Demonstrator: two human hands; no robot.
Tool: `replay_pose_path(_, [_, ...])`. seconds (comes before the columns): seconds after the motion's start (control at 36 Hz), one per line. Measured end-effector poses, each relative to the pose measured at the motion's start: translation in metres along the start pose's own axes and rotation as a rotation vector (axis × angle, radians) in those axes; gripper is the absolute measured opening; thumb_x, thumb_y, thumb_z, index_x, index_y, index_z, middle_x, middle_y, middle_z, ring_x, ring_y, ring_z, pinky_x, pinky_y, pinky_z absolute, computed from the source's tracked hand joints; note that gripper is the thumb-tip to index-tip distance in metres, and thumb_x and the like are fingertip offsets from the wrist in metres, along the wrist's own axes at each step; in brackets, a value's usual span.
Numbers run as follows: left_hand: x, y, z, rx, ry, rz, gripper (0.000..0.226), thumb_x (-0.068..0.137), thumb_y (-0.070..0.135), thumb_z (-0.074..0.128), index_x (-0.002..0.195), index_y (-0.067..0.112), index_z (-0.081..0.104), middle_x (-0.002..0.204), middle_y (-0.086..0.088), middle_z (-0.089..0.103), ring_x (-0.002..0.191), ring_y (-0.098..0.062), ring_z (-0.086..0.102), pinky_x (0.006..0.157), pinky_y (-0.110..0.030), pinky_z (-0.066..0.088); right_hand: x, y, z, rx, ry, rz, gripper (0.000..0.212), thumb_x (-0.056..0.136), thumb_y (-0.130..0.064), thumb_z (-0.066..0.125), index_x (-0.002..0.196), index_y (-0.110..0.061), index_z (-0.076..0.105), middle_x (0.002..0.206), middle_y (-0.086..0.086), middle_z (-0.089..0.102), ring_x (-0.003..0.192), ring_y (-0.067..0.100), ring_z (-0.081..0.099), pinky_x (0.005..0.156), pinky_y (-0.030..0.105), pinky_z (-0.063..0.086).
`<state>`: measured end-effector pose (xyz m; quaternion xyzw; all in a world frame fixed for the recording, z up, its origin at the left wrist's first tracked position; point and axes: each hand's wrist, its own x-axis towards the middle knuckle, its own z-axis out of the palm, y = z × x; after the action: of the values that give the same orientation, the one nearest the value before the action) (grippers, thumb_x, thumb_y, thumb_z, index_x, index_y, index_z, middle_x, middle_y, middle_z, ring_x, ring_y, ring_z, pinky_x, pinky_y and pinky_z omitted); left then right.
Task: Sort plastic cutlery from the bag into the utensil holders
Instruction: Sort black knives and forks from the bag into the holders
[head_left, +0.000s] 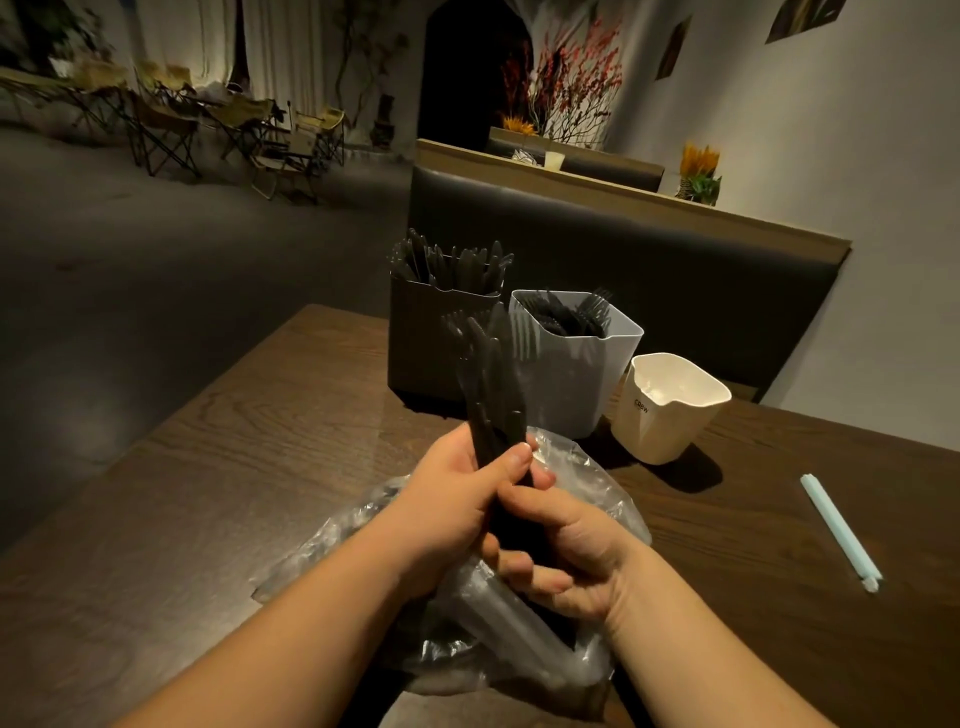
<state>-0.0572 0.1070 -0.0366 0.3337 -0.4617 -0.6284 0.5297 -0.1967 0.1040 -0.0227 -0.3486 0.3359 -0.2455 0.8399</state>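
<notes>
Both forearms (291, 629) are bare as far as the view reaches, and the left hand (452, 499) and right hand (571, 551) are bare too. Nails are short and plain, as the left thumbnail (519, 458) shows clearly.

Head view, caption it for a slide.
Left hand and right hand grip black cutlery above the clear bag, near dark holder, grey holder, cream holder.

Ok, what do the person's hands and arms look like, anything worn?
Nothing worn: the left hand and right hand are ungloved, with no rings, watch or bracelet showing. No sleeves show anywhere up to the frame edge.
</notes>
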Motion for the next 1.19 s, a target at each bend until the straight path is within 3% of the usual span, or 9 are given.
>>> replay_pose_path(0.11, [0.005,0.004,-0.005,-0.098,0.098,0.055,0.009,0.101,0.011,0.053,0.105,0.007,0.060,0.089,-0.014,0.066,0.091,-0.029,0.070,0.084,-0.041,0.058,0.006,0.003,-0.001,-0.106,0.003,-0.132,0.037,0.076,-0.040,0.073,0.107,-0.018,0.073,0.090,0.013,0.069,0.064,0.022,0.062,0.044,0.021,0.048])
replay_pose_path(0.19, [0.008,0.010,-0.011,-0.149,0.189,0.106,0.010,0.102,0.013,0.051,0.105,0.010,0.061,0.085,-0.007,0.069,0.089,-0.023,0.071,0.085,-0.043,0.056,0.014,0.009,0.001,-0.132,0.135,-0.233,0.049,0.090,-0.059,0.056,0.125,-0.027,0.067,0.116,0.015,0.072,0.104,0.036,0.068,0.080,0.036,0.054])
replay_pose_path(0.31, [0.006,0.014,-0.007,-0.264,0.149,0.102,0.012,0.103,0.017,0.050,0.101,0.012,0.060,0.083,-0.008,0.067,0.083,-0.025,0.067,0.082,-0.051,0.054,0.024,0.016,0.018,0.177,0.281,-0.420,0.071,0.097,-0.058,0.042,0.139,-0.002,0.052,0.126,0.021,0.067,0.122,0.037,0.061,0.113,0.054,0.038])
replay_pose_path(0.53, [-0.002,0.001,0.019,-0.421,0.035,0.020,0.018,0.095,0.014,0.054,0.112,0.009,0.052,0.074,-0.006,0.057,0.062,-0.017,0.052,0.064,-0.030,0.048,0.023,0.025,0.032,0.360,0.493,-0.532,0.047,0.100,-0.046,0.046,0.102,-0.007,0.073,0.116,0.022,0.071,0.111,0.031,0.067,0.107,0.049,0.045])
replay_pose_path(0.61, [-0.001,0.000,0.016,-0.348,0.085,0.015,0.011,0.102,0.013,0.048,0.112,0.009,0.052,0.071,-0.004,0.055,0.056,-0.013,0.047,0.053,-0.025,0.044,0.023,0.024,0.032,0.283,0.434,-0.545,0.063,0.097,-0.054,0.049,0.123,0.003,0.064,0.124,0.035,0.059,0.121,0.044,0.059,0.111,0.051,0.040])
replay_pose_path(0.69, [-0.002,0.000,0.012,-0.220,0.102,0.048,0.012,0.103,0.014,0.049,0.112,0.007,0.054,0.071,-0.005,0.057,0.055,-0.012,0.052,0.050,-0.025,0.043,0.021,0.015,0.034,0.018,0.482,-0.564,0.041,0.089,-0.049,0.061,0.102,-0.012,0.071,0.069,0.005,0.056,0.065,0.017,0.052,0.074,0.034,0.043])
replay_pose_path(0.83, [-0.003,-0.004,0.014,-0.123,0.057,0.039,0.014,0.100,0.020,0.057,0.112,0.017,0.064,0.082,-0.010,0.066,0.067,-0.025,0.060,0.055,-0.030,0.046,0.004,-0.020,0.036,-0.619,0.606,-0.633,0.027,0.102,-0.024,0.052,0.089,-0.006,0.067,0.064,0.008,0.058,0.053,0.022,0.055,0.046,0.030,0.046])
replay_pose_path(0.97, [-0.006,-0.001,0.015,-0.138,-0.018,-0.022,0.009,0.102,0.017,0.053,0.109,0.016,0.058,0.076,-0.004,0.059,0.055,-0.013,0.049,0.048,-0.023,0.038,-0.013,-0.063,0.024,-0.951,0.684,-0.741,0.021,0.099,-0.024,0.058,0.089,-0.011,0.071,0.075,0.007,0.070,0.063,0.019,0.069,0.055,0.031,0.056])
replay_pose_path(1.19, [-0.004,-0.005,0.013,-0.069,0.009,-0.034,0.015,0.099,0.021,0.059,0.113,0.014,0.058,0.079,-0.006,0.063,0.054,-0.018,0.052,0.047,-0.027,0.038,-0.014,-0.090,0.011,-0.728,0.419,-0.598,0.016,0.094,-0.006,0.064,0.108,-0.010,0.072,0.095,0.011,0.077,0.083,0.024,0.074,0.072,0.041,0.061])
